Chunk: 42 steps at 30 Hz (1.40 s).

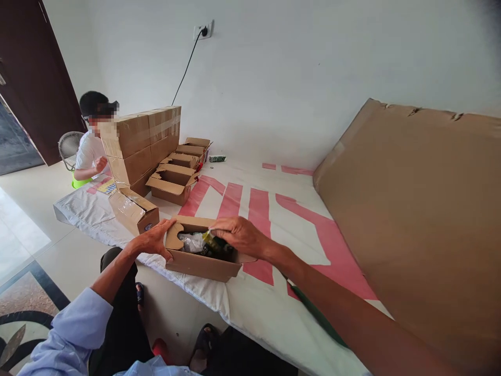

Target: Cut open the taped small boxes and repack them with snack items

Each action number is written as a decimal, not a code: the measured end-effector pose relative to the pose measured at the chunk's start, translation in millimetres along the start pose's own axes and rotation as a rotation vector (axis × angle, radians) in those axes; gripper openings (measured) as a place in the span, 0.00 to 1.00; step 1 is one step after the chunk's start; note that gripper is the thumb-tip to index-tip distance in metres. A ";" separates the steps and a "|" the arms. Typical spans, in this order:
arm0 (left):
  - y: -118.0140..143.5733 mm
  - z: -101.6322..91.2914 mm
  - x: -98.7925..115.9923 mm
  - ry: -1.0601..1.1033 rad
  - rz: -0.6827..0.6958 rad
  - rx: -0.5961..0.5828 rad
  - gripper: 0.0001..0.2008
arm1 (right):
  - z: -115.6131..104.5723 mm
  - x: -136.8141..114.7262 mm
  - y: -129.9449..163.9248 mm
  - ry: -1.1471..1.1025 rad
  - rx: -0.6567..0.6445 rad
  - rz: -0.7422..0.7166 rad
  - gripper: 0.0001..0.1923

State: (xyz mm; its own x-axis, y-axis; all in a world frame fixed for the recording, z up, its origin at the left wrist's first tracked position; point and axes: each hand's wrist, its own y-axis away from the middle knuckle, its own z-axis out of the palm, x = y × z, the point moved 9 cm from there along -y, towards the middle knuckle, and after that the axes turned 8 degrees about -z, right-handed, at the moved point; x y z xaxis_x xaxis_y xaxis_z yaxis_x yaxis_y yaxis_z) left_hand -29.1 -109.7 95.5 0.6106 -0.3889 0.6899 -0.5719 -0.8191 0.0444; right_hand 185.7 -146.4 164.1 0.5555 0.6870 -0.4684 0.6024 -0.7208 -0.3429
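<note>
On a white-and-pink floor sheet (250, 209) an open cardboard box (201, 263) sits; left hand (154, 240) clamps its 9 o'clock wall to steady it, right hand (238, 235) pinches a green packet (213, 242) over the box's inside

1. Beyond the fingers, open cartons (174, 183) lay beside a taped stack (143, 141).
2. A person (91, 149) sat behind that stack.
3. Right of the fingers, a cardboard sheet (422, 219) leaned against the wall.
4. A plug (204, 31) sat in the socket high above.
</note>
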 end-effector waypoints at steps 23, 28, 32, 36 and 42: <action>-39.8 -33.1 89.5 0.507 0.119 0.079 0.35 | -141.6 -48.8 -111.4 -0.141 0.236 -0.046 0.18; -51.8 -32.1 43.1 0.860 0.023 0.218 0.35 | -117.9 26.3 -49.7 -0.303 0.758 0.186 0.33; -61.2 -31.9 14.6 0.962 -0.096 0.301 0.36 | -4.4 70.1 -31.3 -0.736 0.483 0.372 0.43; -71.8 -28.2 7.3 0.961 -0.144 0.297 0.35 | 36.0 69.0 -34.7 -0.819 0.431 0.330 0.39; -80.9 -29.0 -0.4 0.960 -0.150 0.291 0.36 | 35.5 79.0 -39.6 -0.877 0.470 0.346 0.39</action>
State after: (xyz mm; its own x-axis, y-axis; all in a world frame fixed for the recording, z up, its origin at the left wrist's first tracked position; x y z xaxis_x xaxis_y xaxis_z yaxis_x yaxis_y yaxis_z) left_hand 1.1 -31.0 112.5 -0.1061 0.1245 0.9865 -0.2915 -0.9524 0.0889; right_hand 185.4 -66.8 111.7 -0.0681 0.2655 -0.9617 0.1027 -0.9569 -0.2715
